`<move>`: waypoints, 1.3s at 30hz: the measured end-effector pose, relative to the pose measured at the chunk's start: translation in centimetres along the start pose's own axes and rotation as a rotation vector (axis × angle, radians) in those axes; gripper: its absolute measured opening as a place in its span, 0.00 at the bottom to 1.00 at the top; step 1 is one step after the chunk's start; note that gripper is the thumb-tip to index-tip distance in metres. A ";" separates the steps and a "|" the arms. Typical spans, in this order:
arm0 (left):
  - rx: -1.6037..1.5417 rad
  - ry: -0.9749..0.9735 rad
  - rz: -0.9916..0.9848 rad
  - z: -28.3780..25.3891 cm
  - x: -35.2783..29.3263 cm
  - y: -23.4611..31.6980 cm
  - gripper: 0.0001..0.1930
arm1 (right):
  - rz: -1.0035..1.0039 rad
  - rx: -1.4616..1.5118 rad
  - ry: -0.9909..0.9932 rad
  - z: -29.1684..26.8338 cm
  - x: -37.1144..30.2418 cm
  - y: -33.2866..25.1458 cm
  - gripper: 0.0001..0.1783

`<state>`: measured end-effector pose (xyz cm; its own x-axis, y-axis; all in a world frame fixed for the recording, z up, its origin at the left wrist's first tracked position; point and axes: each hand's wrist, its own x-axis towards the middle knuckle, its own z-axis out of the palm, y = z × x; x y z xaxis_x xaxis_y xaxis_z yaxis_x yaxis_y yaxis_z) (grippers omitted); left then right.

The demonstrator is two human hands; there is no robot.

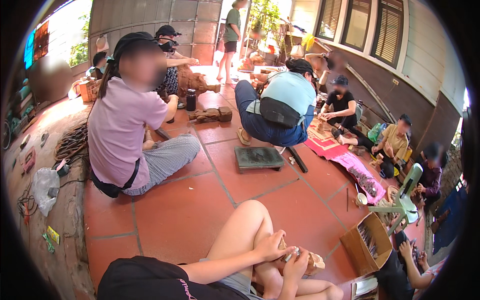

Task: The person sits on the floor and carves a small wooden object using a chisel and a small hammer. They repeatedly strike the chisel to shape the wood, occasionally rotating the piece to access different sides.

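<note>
I sit with bare knees drawn up and both hands together over my lap. My left hand is closed round a piece of light brown wood, whose rough, carved-looking end sticks out past my right hand. My right hand is closed too, pinching a small whitish thing against the wood. What that thing is, I cannot make out. The fingers hide much of the wood's middle.
A cardboard box of thin tools stands to my right, near another person's hands. Ahead lies a dark rectangular block. A person in lilac sits at left; a green chair is at right.
</note>
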<state>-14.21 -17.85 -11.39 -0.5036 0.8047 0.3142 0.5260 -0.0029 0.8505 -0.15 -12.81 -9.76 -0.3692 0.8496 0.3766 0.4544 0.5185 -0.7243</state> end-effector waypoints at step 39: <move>0.107 -0.012 -0.084 0.7 1.4 -1.1 0.44 | 0.022 0.244 -0.190 -0.1 0.8 1.2 0.10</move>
<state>-15.07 -16.30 -12.13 -0.5408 0.8068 0.2380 0.5530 0.1277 0.8233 0.22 -11.49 -10.28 -0.5170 0.8153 0.2608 0.2642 0.4418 -0.8573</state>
